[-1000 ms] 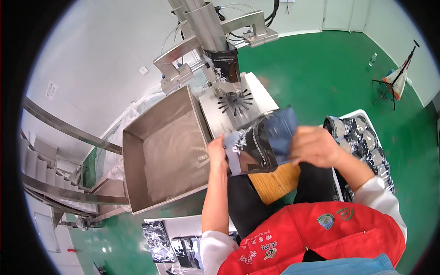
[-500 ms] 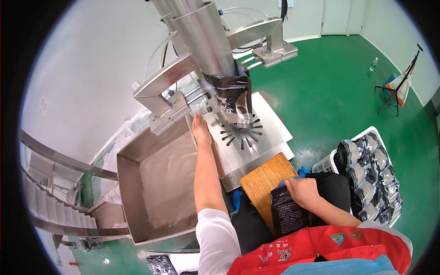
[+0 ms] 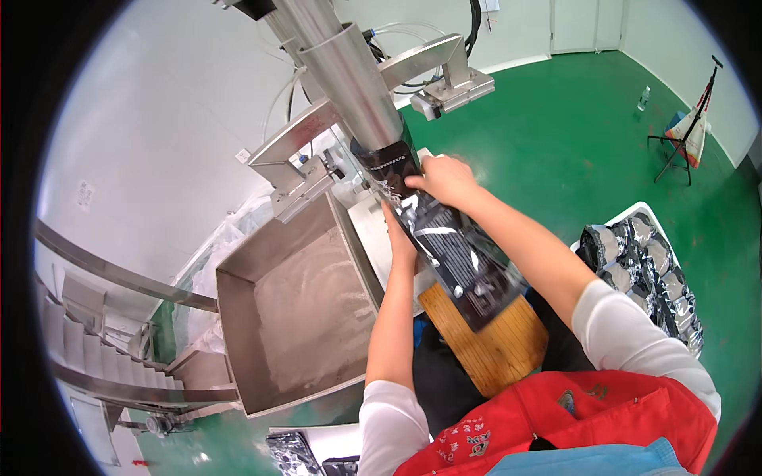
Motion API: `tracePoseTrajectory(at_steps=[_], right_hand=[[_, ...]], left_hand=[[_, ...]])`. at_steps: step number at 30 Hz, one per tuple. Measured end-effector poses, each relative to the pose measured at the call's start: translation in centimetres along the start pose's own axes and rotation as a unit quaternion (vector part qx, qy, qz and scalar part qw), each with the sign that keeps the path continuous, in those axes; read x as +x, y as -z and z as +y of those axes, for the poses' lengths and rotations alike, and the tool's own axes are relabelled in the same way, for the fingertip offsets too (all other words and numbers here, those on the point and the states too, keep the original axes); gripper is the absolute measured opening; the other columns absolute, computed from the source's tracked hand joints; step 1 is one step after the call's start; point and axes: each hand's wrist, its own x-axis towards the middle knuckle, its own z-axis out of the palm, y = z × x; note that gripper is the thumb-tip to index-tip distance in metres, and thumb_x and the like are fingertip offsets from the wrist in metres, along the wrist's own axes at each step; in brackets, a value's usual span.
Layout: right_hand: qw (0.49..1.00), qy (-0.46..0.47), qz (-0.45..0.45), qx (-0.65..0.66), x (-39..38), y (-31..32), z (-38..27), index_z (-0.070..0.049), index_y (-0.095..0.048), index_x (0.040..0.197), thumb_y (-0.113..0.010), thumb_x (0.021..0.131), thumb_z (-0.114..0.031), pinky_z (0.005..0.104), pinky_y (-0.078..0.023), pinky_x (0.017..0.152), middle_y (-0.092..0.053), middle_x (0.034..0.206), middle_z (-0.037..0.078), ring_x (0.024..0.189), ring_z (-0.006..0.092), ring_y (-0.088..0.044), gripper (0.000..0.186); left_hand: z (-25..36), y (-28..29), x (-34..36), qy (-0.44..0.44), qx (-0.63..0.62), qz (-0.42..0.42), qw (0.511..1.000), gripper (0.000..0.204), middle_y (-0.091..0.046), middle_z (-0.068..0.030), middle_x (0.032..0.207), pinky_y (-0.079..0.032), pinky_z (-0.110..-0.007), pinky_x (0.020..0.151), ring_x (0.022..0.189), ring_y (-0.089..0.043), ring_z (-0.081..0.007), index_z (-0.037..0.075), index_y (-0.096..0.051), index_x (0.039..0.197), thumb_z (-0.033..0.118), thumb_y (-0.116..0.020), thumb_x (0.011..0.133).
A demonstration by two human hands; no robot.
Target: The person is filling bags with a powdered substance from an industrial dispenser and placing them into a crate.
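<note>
My right hand [image 3: 444, 178] grips black printed plastic pouches just under the steel filling tube [image 3: 361, 75]. One pouch [image 3: 385, 159] is at the tube's mouth; a dark pouch [image 3: 468, 274] slants down from my fingers over the wooden board [image 3: 496, 349], and whether they are separate is unclear. My left hand [image 3: 397, 234] touches the pouch from the lower left, its fingers mostly hidden behind it. Steel clamp fittings [image 3: 302, 186] flank the tube, above a pale metal plate [image 3: 369, 230].
A steel tray [image 3: 230, 309] with pale powder is at left, beside curved rails [image 3: 111, 262]. A white crate [image 3: 643, 208] of packed pouches is at right, other pouches [image 3: 294, 452] at lower left. A folding stand [image 3: 683, 143] and bottle [image 3: 643, 97] stand by the wall.
My right hand has risen from the board to the tube's mouth with a pouch. My left hand has shifted right, behind the pouches. The pouch at the tube is now tilted.
</note>
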Motion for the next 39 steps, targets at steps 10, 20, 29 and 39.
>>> tracePoseTrajectory(at_steps=[10, 20, 29, 39], right_hand=[[0.972, 0.135, -0.191, 0.027, -4.7, 4.4, -1.6, 0.007, -0.065, 0.082, -0.063, 0.076, -0.027, 0.0455, -0.049, 0.072, -0.062, 0.08, 0.027, 0.078, 0.0397, -0.063, 0.035], [0.938, 0.233, -0.253, -0.041, -24.6, 7.7, 2.8, -0.002, -0.064, 0.066, -0.062, 0.079, -0.033, 0.0454, -0.048, 0.058, -0.06, 0.064, 0.02, 0.063, 0.0388, -0.06, 0.033], [0.831, 0.273, -0.425, -0.231, -22.7, 8.4, 4.7, -0.012, -0.067, 0.1, -0.064, 0.077, -0.025, 0.0431, -0.051, 0.066, -0.067, 0.082, 0.012, 0.079, 0.0311, -0.066, 0.026], [0.919, 0.373, -0.035, 0.124, -2.9, 6.4, 2.9, -0.019, -0.047, 0.131, -0.047, 0.095, -0.029, 0.0387, -0.045, 0.061, -0.058, 0.068, 0.012, 0.066, 0.0256, -0.059, 0.037]], left_hand=[[3.7, -4.6, -7.7, -0.109, 0.142, -0.08, 0.981, 0.081, -0.051, -0.0122, 0.123, -0.042, -0.031, 0.093, 0.108, -0.054, -0.0197, 0.002, -0.023, 0.134, 0.009, -0.075, 0.072], [2.6, -12.5, -26.5, -0.153, 0.255, 0.098, 0.95, 0.102, -0.044, -0.0164, 0.126, -0.04, -0.036, 0.097, 0.117, -0.047, -0.0276, 0.001, -0.022, 0.136, -0.002, -0.081, 0.053], [-0.2, -9.5, -31.8, 0.035, 0.127, 0.035, 0.991, 0.074, -0.053, -0.0128, 0.118, -0.044, -0.032, 0.09, 0.106, -0.054, -0.021, 0.0, -0.035, 0.131, -0.009, -0.067, 0.064], [21.3, -8.5, -14.0, -0.226, 0.299, -0.146, 0.916, 0.038, -0.06, -0.007, 0.103, -0.048, -0.024, 0.062, 0.084, -0.06, -0.014, 0.0, -0.057, 0.112, 0.0, -0.067, 0.075]])
